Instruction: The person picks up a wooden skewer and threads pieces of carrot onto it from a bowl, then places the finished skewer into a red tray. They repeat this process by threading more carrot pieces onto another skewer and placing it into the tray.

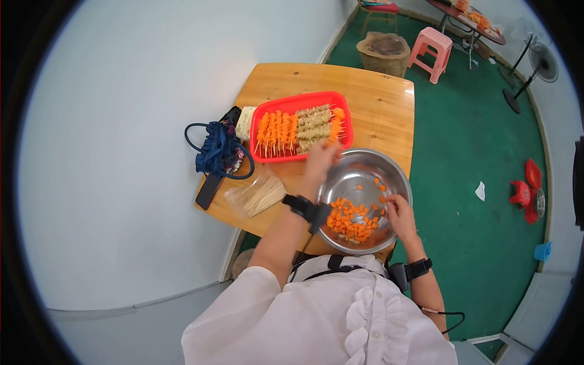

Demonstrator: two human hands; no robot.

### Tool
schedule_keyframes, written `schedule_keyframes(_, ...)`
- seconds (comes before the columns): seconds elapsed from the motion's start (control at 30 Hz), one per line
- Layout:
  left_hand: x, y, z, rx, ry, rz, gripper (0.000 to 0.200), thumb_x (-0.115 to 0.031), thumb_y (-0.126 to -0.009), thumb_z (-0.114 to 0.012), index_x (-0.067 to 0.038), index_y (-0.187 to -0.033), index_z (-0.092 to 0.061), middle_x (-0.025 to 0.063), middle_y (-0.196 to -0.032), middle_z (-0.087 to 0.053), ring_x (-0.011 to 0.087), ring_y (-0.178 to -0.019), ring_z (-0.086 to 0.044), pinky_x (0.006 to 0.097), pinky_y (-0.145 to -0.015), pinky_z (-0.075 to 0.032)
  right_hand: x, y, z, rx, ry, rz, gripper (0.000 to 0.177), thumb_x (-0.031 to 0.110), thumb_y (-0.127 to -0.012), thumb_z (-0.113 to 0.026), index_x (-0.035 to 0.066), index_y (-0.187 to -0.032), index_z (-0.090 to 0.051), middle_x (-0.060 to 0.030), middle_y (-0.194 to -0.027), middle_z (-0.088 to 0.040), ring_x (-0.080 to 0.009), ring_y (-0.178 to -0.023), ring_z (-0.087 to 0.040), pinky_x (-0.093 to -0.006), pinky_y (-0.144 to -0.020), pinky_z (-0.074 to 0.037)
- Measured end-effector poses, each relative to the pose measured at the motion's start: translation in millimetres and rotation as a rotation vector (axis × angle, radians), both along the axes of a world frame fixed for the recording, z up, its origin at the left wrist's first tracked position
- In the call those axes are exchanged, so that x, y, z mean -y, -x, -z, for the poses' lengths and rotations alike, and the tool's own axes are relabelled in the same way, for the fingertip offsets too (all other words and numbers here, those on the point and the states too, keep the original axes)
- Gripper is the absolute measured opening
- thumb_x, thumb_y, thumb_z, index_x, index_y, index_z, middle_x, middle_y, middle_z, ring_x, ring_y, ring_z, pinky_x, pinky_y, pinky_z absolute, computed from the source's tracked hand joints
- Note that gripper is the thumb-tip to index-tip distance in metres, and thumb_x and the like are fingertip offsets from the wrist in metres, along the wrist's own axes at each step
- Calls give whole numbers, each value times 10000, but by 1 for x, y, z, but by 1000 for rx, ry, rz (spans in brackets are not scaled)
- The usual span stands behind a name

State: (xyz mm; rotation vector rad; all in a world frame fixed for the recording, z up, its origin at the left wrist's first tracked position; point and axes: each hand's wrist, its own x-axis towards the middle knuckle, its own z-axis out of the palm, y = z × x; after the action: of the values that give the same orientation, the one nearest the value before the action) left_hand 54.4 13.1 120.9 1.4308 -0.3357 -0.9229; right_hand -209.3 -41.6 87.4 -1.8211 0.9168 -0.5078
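A knobbly orange carrot skewer (336, 126) sits at 3 o'clock on the red plastic tray (286, 104), against the left hand (323, 157), whose blurred fingers I cannot tell. The right hand's (402, 218) fingers bunch at 3 o'clock in the round steel bowl (387, 173), pinching unclear. The skewer seems light, stiff; best gripped by its stick.

White short-sleeved shirt (286, 322), ruffled front (358, 322), black wrist straps (419, 267), black cable (450, 313)
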Motion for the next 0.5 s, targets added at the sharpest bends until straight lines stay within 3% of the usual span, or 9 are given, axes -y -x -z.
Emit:
schedule_keyframes(0.03,-8,-21,-13,83,-110,-37,175,-174,-800,-575,-20,-882,-565,40,-723,-580,90,-608,-534,200,-524,-444,1,5,0,0,14,34,154,72,-831,-512,-1,-959,-557,-116,-787,-595,-176,-706,-582,-283,-655,-466)
schedule_keyframes(0.07,-12,-44,1,201,-39,-148,158,-175,-797,-576,-22,-837,-573,29,-675,-569,82,-555,-519,184,-505,-433,1,8,-1,1,29,69,151,68,-829,-514,-2,-956,-559,-116,-775,-593,-179,-696,-582,-283,-650,-467)
schedule_keyframes(0.13,-27,-87,10,243,-156,-230,179,-174,-779,-586,-3,-831,-589,50,-678,-583,107,-574,-538,230,-520,-451,2,10,-4,18,34,98,129,51,-822,-523,-13,-927,-562,-88,-756,-586,-144,-678,-563,-267,-628,-463)
schedule_keyframes(0.2,-43,-137,41,832,-494,-222,248,-194,-750,-604,20,-876,-600,123,-769,-622,197,-679,-596,309,-597,-476,3,14,7,58,31,105,119,50,-821,-528,-17,-913,-563,-65,-740,-579,-120,-661,-546,-254,-612,-458)
schedule_keyframes(0.3,-59,-153,27,953,-713,-210,324,-229,-695,-624,22,-897,-589,215,-868,-608,346,-844,-581,390,-734,-461,6,14,13,139,-61,150,111,53,-820,-537,-15,-903,-564,-25,-715,-559,-84,-640,-513,-235,-585,-447)
schedule_keyframes(0.5,-60,-184,46,895,-831,-253,340,-208,-713,-605,-4,-985,-581,203,-958,-599,344,-911,-567,389,-778,-452,-1,11,10,171,-41,225,94,61,-815,-548,-11,-871,-572,-6,-668,-536,-57,-601,-490,-212,-548,-430)
